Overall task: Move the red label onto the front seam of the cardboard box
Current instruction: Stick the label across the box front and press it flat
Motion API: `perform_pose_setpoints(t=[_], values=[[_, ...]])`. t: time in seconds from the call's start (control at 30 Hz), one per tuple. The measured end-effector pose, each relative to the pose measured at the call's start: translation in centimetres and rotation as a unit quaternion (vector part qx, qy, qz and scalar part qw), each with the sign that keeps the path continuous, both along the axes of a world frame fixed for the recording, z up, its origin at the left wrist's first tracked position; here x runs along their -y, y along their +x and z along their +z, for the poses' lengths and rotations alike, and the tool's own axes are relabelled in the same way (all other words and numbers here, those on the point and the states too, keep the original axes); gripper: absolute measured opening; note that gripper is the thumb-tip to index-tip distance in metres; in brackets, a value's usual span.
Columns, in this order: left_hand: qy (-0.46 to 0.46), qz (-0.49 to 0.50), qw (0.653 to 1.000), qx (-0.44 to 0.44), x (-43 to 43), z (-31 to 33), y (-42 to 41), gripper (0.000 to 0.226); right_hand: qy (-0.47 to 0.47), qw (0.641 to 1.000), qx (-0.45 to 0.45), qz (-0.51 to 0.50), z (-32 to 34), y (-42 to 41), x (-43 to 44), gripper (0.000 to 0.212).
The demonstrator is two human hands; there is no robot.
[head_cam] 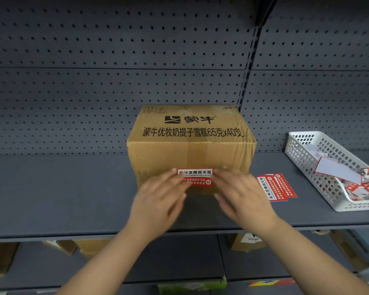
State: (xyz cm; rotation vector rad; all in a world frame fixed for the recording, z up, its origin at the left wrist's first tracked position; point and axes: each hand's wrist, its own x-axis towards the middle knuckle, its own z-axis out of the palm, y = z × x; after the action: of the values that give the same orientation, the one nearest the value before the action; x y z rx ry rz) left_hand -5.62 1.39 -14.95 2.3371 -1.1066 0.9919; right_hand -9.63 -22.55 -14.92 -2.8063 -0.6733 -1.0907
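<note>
The grey shelf [62, 188] carries the cardboard box [190, 143], a white basket [307, 158] to its right; both hands, left hand [160, 196] and right hand [241, 194], lie open-fingered, flanking the red label [195, 177] stuck low on the box's front seam

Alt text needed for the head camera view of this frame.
Two hands, left and right, press a red label onto the front of a cardboard box on a grey shelf. More labels and a white basket lie to the right.
</note>
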Motion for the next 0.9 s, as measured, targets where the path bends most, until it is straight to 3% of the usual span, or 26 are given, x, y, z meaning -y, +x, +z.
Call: perform_pose_setpoints(t=[0.07, 0.2, 0.4, 0.53, 0.63, 0.9], values=[[0.136, 0.012, 0.991, 0.003, 1.1, -1.2, 0.4, 0.051, -0.112, 0.993, -0.016, -0.010, -0.9, 0.7, -0.8, 0.055], [0.268, 0.136, 0.954, -0.004, 0.2, -2.1, 2.7, 0.066, -0.180, 0.978, -0.045, -0.094, -1.5, 2.1, 0.1, 0.067], [0.203, 0.171, 0.964, -0.021, -3.4, -2.6, 1.9, 0.063, -0.200, 0.968, -0.006, -0.150, -1.6, 0.7, 3.7, 0.065], [0.278, 0.117, 0.954, -0.005, -1.3, -3.2, 1.8, 0.069, -0.249, 0.961, 0.004, -0.116, -2.7, 1.0, 0.3, 0.068], [0.315, 0.129, 0.940, -0.005, -1.0, -2.8, 2.7, 0.070, -0.281, 0.950, 0.001, -0.136, -2.6, 1.8, -0.3, 0.070], [0.305, 0.102, 0.946, -0.028, -4.1, -2.2, 2.1, 0.069, -0.279, 0.953, 0.008, -0.121, -1.9, 1.1, 2.9, 0.068]])
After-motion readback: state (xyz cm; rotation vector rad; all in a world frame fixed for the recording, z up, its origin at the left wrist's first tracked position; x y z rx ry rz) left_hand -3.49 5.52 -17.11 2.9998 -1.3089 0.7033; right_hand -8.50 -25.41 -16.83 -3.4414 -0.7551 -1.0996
